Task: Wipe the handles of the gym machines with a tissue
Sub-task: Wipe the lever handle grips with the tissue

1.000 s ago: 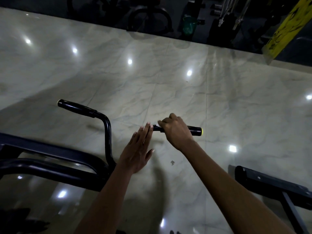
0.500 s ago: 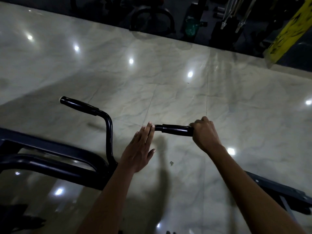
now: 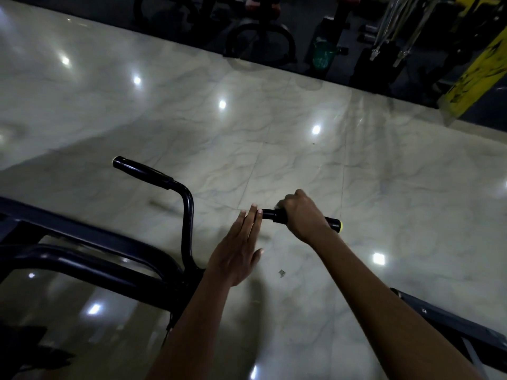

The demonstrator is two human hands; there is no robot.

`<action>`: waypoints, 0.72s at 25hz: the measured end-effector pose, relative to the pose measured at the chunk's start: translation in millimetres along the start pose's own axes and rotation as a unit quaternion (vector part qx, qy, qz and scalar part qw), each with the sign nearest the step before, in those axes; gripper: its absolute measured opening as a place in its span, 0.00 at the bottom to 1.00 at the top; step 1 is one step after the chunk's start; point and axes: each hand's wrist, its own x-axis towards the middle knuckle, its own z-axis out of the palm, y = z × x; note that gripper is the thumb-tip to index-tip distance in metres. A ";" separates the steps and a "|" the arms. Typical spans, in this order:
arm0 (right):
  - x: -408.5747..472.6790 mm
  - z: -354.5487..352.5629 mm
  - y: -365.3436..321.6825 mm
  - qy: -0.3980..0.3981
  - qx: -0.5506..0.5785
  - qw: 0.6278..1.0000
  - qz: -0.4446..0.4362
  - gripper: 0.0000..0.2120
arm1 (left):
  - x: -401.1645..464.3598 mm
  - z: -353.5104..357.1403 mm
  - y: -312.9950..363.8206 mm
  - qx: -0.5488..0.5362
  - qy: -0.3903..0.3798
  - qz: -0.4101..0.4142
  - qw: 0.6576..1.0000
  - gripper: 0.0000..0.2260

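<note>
Black handle (image 3: 332, 222) with yellow end cap; pale, grey-veined marble floor (image 3: 274, 138).

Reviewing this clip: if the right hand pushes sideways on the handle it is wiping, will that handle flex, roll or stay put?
The right-hand handle likely stays put: it looks like a rigid black bar, matching the left handle on its bent steel tube. The right hand wraps it fully, so slipping seems unlikely. The left hand lies flat at its inner end, probably steadying it.
</note>
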 end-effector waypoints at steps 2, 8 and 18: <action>-5.9 -0.8 14.7 -0.020 -0.028 0.999 0.014 0.14 | -5.7 3.1 -5.8 -0.059 0.006 -0.064 0.996 0.31; -33.3 -4.2 63.4 -0.070 0.001 0.993 0.100 0.16 | 0.8 -1.4 -5.7 0.037 0.073 0.010 0.997 0.32; -38.4 -0.7 14.3 0.272 0.190 0.938 0.104 0.19 | -1.3 -4.7 -8.3 0.022 0.052 0.005 0.998 0.32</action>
